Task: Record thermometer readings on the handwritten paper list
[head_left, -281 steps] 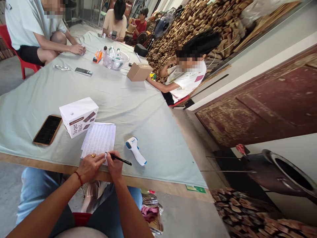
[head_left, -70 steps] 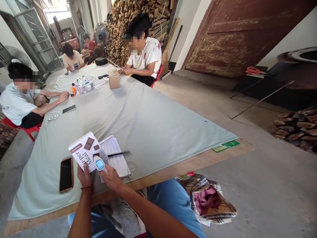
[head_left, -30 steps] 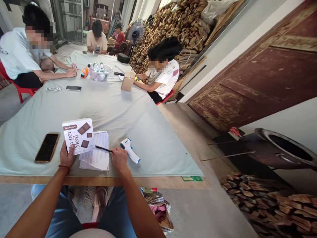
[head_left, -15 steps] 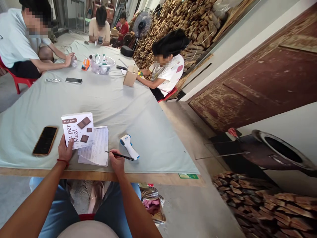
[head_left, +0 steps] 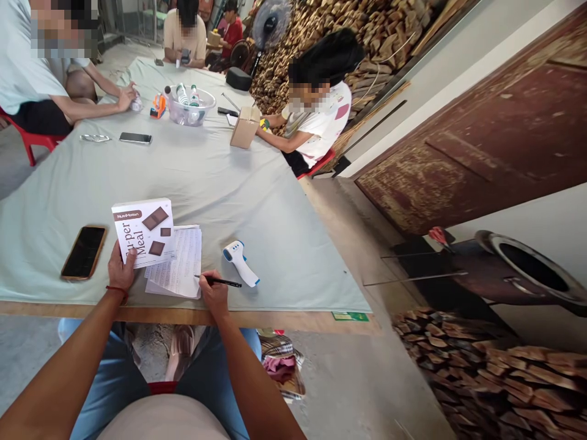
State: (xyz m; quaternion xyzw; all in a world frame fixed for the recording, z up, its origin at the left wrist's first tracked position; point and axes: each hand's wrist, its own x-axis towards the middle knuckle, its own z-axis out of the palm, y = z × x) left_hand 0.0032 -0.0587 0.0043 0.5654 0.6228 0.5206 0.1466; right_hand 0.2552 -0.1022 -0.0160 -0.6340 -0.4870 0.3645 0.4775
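Head view: my left hand (head_left: 121, 267) grips the lower left corner of a white rectangular cardboard box (head_left: 143, 235) with brown printing, its front side turned toward me. On the desk (head_left: 284, 244), which is covered with pale grey-green cloth, lies a stack of white paper sheets (head_left: 181, 269) with rows of small writing. The box is at the left of this stack and hides its upper left part. My right hand (head_left: 214, 293), near the stack's lower right corner, has its fingers closed around a slim black pen (head_left: 224, 282); the tip is at the stack's right margin, but I cannot tell whether it touches. To the right of the stack lies a white and blue plastic handheld thermometer (head_left: 241, 264). Left of the stack, past the box, lies a black phone in an orange-brown case (head_left: 84, 252). Far beyond the stack stands a plain brown cardboard carton (head_left: 245, 128).
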